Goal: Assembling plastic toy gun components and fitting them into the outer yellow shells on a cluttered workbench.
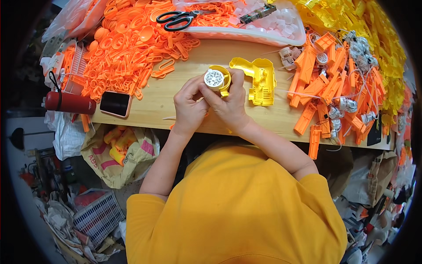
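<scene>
hands meet over the middle of the wooden table (184, 94), both closed around one small piece. left hand (189, 108) pinches it from the left with thumb and fingertips; right hand (228, 103) grips it from the right and behind. the piece is a round white disc (214, 79) with small holes in its face, seated in a yellow curved shell (224, 79) that wraps its far and right side. the disc's flat face looks up toward the camera, so its axis runs roughly upright; the shell's long axis cannot be told. just right of it lies a yellow gun-shaped housing half (259, 81), lengthwise near to far. black scissors (178, 19) rest on orange rings (127, 48) far left; a phone (115, 104) lies near left.
</scene>
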Motion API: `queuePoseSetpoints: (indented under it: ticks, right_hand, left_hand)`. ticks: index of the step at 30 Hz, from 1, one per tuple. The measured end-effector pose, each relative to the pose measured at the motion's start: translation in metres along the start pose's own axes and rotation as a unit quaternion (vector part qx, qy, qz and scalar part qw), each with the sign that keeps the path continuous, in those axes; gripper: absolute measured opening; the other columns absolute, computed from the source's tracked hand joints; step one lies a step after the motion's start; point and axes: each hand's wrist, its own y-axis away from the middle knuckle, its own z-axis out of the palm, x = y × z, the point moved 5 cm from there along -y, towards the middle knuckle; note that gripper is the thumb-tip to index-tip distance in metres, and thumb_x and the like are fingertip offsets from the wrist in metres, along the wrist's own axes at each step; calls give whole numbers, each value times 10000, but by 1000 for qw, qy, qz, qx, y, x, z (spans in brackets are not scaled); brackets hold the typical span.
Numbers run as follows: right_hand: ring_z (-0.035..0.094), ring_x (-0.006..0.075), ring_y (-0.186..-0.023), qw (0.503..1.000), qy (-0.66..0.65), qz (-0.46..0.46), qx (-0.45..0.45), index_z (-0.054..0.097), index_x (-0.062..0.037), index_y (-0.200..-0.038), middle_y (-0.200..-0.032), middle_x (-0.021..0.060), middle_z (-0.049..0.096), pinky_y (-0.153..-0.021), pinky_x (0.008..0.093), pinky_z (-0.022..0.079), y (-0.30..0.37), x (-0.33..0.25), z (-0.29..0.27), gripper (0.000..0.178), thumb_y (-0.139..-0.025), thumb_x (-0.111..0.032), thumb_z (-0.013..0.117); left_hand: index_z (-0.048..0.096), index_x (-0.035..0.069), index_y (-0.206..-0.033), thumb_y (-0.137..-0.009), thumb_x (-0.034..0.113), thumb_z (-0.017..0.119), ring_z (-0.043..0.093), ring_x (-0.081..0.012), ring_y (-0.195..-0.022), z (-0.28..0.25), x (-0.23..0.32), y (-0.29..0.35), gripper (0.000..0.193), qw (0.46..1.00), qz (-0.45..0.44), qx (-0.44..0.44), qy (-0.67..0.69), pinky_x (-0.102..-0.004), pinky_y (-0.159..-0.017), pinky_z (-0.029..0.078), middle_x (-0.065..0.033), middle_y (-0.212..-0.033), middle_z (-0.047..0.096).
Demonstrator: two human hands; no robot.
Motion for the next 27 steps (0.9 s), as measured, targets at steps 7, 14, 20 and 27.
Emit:
queuePoseSetpoints:
  ticks: [7, 14, 20, 27]
  right_hand:
    - [609, 111, -774, 999, -32, -16, 31, 407, -36, -1060, -914, 70, 593, -644, 248, 507, -2, 3, -6, 415, -811, -105, 731]
    - [554, 79, -871, 982, -156, 101, 46, 425, -53, -1050, -969, 43, 563, -731, 238, 478, 0, 31, -26, 265, -902, -138, 627]
    - [528, 171, -1050, 993, -88, 76, 25, 451, -13, -1213, -1133, 108, 527, -902, 302, 442, -2, 45, -55, 363, -896, -101, 606]
    - [554, 333, -1016, 963, 192, -143, -125, 472, -4, -1192, -1099, 184, 554, -883, 392, 455, 2, 32, -50, 454, -781, 10, 663]
  left_hand:
    - [597, -4, -1191, -772, -43, 668, 632, -161, -966, 5, 5, -9, 426, 999, 18, -34, -29, -267, -796, 541, -113, -1140, 602]
    - [553, -21, -1193, -805, 22, 662, 643, -114, -814, 25, 10, -27, 405, 989, -68, -107, -76, -256, -726, 533, -80, -1006, 641]
    - [453, 20, -1285, -745, 16, 671, 653, -280, -863, 44, 22, -51, 583, 920, 96, -216, -311, -338, -764, 529, -164, -1040, 623]
    - [467, 55, -1257, -707, 57, 705, 581, -367, -995, 37, 5, -44, 599, 879, 166, -266, -358, -417, -859, 479, -161, -1079, 611]
